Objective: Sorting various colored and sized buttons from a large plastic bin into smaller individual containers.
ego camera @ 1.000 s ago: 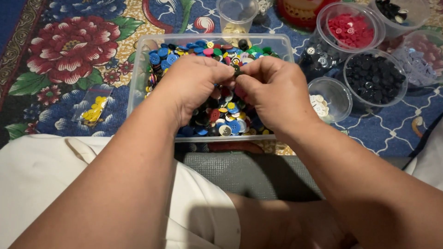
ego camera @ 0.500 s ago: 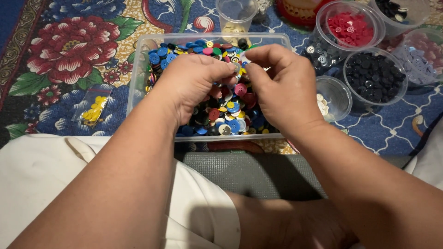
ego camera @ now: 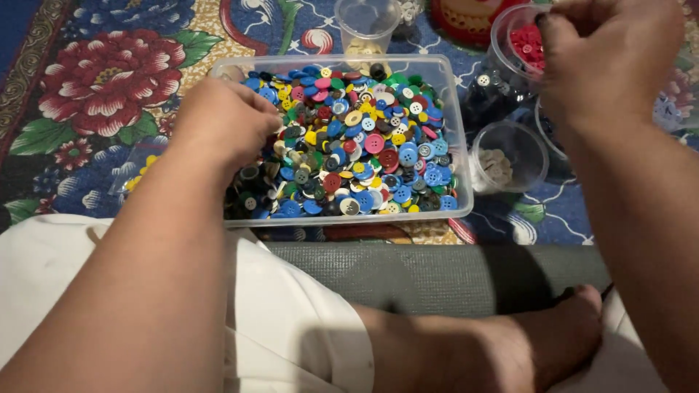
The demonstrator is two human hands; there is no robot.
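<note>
Head view: right hand (ego camera: 608,62) pinched shut over red cup (ego camera: 526,44), up and right of tub (ego camera: 448,131); whether a button sits between the fingertips cannot be told. Left hand (ego camera: 222,124) curled, fingers down among buttons (ego camera: 364,145) at tub's left side; any hold hidden. Seemingly the drop-off step of sorting by colour: red piece to red cup. Next calls for loosening the pinch squarely above that cup, then back to tub. Small cups, one with pale buttons (ego camera: 499,164), right of tub; floral cloth (ego camera: 95,80) beneath.
</note>
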